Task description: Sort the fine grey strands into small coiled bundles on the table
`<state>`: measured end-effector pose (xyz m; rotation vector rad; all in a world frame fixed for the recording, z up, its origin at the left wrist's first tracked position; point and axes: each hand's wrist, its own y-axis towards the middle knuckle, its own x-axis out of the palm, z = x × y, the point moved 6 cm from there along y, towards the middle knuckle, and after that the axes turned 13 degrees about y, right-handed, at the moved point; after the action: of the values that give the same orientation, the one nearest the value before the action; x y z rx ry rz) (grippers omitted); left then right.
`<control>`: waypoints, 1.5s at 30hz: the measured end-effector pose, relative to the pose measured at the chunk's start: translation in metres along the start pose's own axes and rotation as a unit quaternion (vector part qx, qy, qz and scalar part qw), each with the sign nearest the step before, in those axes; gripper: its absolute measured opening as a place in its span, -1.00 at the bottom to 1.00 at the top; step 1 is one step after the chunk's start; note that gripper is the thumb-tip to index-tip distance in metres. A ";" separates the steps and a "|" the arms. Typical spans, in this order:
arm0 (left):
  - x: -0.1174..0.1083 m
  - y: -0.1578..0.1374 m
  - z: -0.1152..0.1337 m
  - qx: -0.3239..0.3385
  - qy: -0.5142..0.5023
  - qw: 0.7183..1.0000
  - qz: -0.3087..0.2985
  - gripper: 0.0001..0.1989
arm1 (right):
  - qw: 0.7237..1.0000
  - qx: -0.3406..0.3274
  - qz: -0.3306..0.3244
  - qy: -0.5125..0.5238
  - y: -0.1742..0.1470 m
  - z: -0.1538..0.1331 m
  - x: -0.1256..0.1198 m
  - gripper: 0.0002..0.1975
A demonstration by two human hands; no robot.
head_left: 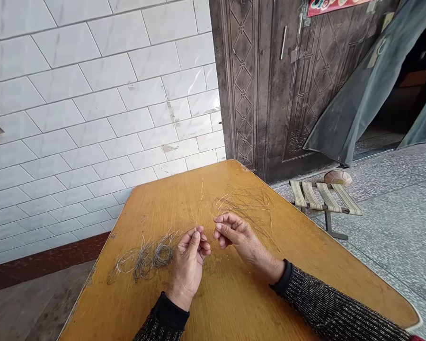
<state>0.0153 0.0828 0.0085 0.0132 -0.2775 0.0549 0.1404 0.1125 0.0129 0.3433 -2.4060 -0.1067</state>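
Over the middle of the table, my left hand [190, 255] is closed in a pinch on a thin wire [201, 194] whose end stands up above the fingertips. Close by on its right, my right hand [236, 233] has its thumb and forefinger pressed together. A fine end shows at those fingertips, too small to tell apart clearly. Left of my left hand lies a heap of grey coiled wires [162, 253], bundled into several loops. Beyond my right hand, loose copper-coloured wires [248, 199] are spread across the tabletop.
The wooden table [234, 303] reaches towards a white tiled wall [106, 94] and a dark carved door [280, 94]. On the floor at right stand a folding strap stool [324, 198] and a round ball-like object [338, 177]. A grey curtain [362, 104] hangs at the doorway.
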 end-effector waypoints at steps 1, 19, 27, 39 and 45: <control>-0.001 0.000 0.000 0.003 0.011 1.000 0.000 -0.76 | 1.000 -0.006 -0.003 -0.022 0.000 -0.001 0.000 -0.70; -0.003 -0.004 0.015 0.133 0.307 0.943 -0.005 -0.70 | 0.749 -0.283 -0.116 -0.587 -0.021 -0.030 0.024 -0.77; 0.001 -0.004 0.016 0.142 0.346 0.927 -0.021 -0.75 | 0.654 -0.309 -0.126 -0.678 -0.025 -0.026 0.027 -0.78; 0.003 -0.004 0.013 0.139 0.379 0.914 -0.039 -0.75 | 0.533 -0.317 -0.150 -0.770 -0.036 -0.028 0.040 -0.88; 0.006 -0.005 0.012 0.145 0.419 0.894 -0.066 -0.74 | 0.528 -0.313 -0.154 -0.774 -0.037 -0.030 0.043 -0.90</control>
<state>0.0180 0.0776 0.0217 0.2992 0.6031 -0.0373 0.1370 0.0660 0.0564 0.3464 -3.5067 -2.2644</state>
